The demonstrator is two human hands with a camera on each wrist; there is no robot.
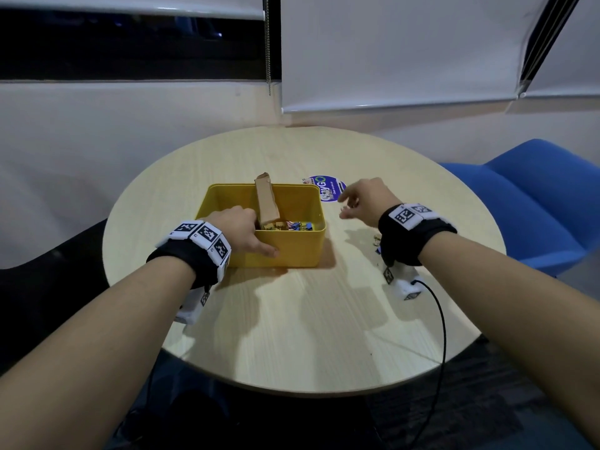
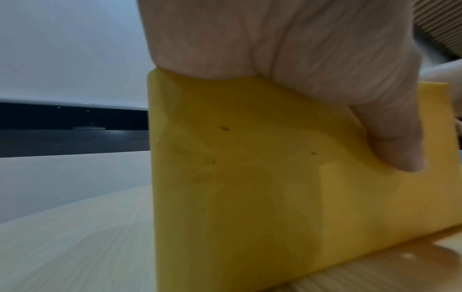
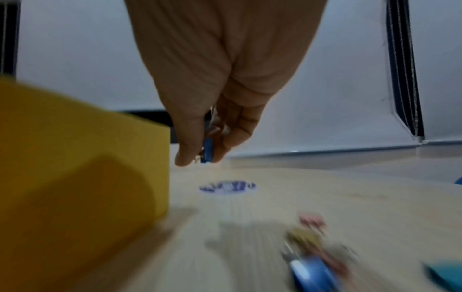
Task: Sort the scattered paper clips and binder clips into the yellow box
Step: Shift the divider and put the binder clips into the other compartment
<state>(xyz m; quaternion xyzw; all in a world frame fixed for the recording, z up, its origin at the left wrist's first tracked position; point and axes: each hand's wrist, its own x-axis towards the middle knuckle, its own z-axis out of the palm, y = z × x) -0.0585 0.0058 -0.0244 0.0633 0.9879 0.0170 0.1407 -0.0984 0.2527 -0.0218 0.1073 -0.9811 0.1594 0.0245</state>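
I sit at a round table (image 1: 308,319) with a pale wood-grain top, close to a white wall (image 1: 97,131). Dark window (image 1: 130,43) at upper left, its white roller blind (image 1: 130,4) raised nearly to the top; bead chain (image 1: 268,43) hangs beside it. A second blind (image 1: 399,50) to the right is drawn lower, and a third (image 1: 571,43) is at the far right. Blue upholstered chair (image 1: 535,203) at the table's right edge. Floor (image 1: 470,410) dark, under dim, even indoor light. Round purple sticker (image 1: 324,186) on the tabletop.
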